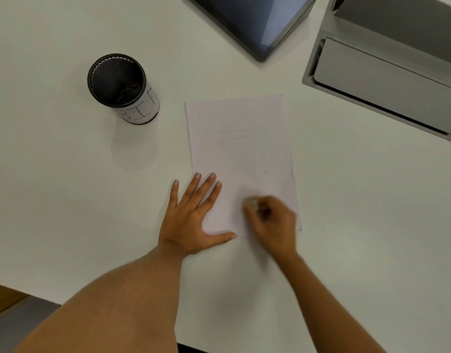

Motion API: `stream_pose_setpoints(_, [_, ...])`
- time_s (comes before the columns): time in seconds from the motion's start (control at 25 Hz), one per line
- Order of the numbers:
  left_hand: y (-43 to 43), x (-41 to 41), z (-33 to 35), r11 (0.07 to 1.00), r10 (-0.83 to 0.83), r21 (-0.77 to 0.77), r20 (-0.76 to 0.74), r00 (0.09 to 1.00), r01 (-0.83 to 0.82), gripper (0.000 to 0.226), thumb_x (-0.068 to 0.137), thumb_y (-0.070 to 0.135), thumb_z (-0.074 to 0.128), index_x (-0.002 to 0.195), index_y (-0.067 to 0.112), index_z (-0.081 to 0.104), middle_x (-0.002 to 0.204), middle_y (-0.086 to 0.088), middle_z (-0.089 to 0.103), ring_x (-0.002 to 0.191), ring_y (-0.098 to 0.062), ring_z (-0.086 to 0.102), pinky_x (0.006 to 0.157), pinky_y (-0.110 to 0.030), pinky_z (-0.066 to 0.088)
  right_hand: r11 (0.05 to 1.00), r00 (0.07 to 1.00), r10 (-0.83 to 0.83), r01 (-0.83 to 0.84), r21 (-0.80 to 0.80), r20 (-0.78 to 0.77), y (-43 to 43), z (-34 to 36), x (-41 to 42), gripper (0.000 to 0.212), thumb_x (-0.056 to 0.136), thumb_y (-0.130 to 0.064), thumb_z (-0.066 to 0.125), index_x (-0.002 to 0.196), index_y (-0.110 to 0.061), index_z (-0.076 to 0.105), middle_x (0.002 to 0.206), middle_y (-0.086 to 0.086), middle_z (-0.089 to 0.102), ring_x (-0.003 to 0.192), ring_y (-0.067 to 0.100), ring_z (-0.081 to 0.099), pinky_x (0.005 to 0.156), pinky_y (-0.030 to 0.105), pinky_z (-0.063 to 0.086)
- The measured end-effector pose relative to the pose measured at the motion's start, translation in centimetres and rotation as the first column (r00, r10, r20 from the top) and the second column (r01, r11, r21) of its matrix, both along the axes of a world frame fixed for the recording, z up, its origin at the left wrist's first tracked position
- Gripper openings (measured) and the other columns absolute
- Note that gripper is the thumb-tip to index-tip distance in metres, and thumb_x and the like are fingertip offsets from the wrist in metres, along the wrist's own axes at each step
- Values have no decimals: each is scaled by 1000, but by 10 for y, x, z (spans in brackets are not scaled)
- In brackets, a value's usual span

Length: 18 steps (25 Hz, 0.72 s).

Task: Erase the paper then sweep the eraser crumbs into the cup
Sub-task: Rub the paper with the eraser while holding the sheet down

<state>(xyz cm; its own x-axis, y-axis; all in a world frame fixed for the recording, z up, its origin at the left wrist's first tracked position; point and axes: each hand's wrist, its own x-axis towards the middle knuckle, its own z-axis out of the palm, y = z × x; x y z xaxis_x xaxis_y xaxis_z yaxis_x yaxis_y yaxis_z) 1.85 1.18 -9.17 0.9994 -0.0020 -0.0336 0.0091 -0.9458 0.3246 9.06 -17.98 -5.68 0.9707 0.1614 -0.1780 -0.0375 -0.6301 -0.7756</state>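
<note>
While left grip [191, 215] pins paper [239, 138], right [272, 222] pinches eraser [252, 203].

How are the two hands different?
The left hand lies flat with its fingers spread; the right hand is curled. The left hand holds nothing and presses on the paper; the right hand pinches a small eraser. The left hand looks sharp; the right hand looks blurry. Both are on the paper's near end.
</note>
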Motion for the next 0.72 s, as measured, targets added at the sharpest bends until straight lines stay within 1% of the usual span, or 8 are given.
stream_pose_setpoints(0.08, [0,0,0,1000,-4,3,-9,1000,4,109,76,89,47,157,18,33,167,-1,24,156,-25,15,124,-60,6,971,973,-229,229,66,-8,-9,3,30,9,84,-22,78,81,-18,69,72,-8,68,62,7,61,61,19,50])
stream_pose_setpoints(0.12, [0,0,1,1000,-2,1,-8,1000,2,109,76,89,47,157,18,33,167,-1,24,156,-25,15,124,-60,7,965,969,-246,248,91,-25,-7,1,28,9,84,-22,77,81,-18,69,72,-8,68,60,6,60,61,20,51])
stream_pose_setpoints(0.28, [0,0,0,1000,1,-21,16,1000,0,104,78,86,47,156,18,37,165,-2,28,155,-26,20,122,-64,13,984,984,176,-176,23,-18,16,1,-38,17,87,-24,74,78,-11,68,70,0,65,60,12,57,59,25,50])
stream_pose_setpoints(0.32, [0,0,0,1000,-4,-21,10,1000,4,105,78,87,47,156,18,36,166,-2,27,155,-26,19,122,-63,12,982,982,189,-189,19,8,11,-1,-32,17,86,-25,75,79,-12,68,71,-1,65,60,10,56,59,22,49])
stream_pose_setpoints(0.44, [1,0,0,1000,-2,-4,-9,1000,2,108,77,89,45,157,19,33,167,0,24,156,-25,16,124,-59,5,991,990,-128,126,41,57,-6,-2,24,12,85,-22,77,80,-16,69,73,-8,66,62,10,59,60,17,49])
stream_pose_setpoints(0.52, [0,0,0,1000,1,2,-10,1000,-1,108,77,90,44,157,19,32,167,0,24,156,-25,16,124,-59,5,984,984,-171,168,52,55,-3,-2,27,14,85,-21,76,78,-15,67,70,-6,65,60,12,58,58,24,50])
stream_pose_setpoints(0.68, [-1,1,1,1000,7,-21,3,1000,-7,104,79,89,38,155,17,38,165,-2,28,155,-26,21,123,-62,11,977,977,209,-210,24,29,16,-1,-31,24,88,-27,72,74,-10,64,67,-1,61,57,11,53,56,26,47])
stream_pose_setpoints(0.72, [-1,1,1,1000,4,-16,-2,1000,-4,105,79,90,38,155,17,37,166,-2,27,155,-26,20,123,-61,10,982,982,187,-187,21,34,11,-2,-20,23,87,-27,73,74,-11,65,67,-2,62,58,12,53,57,24,47])
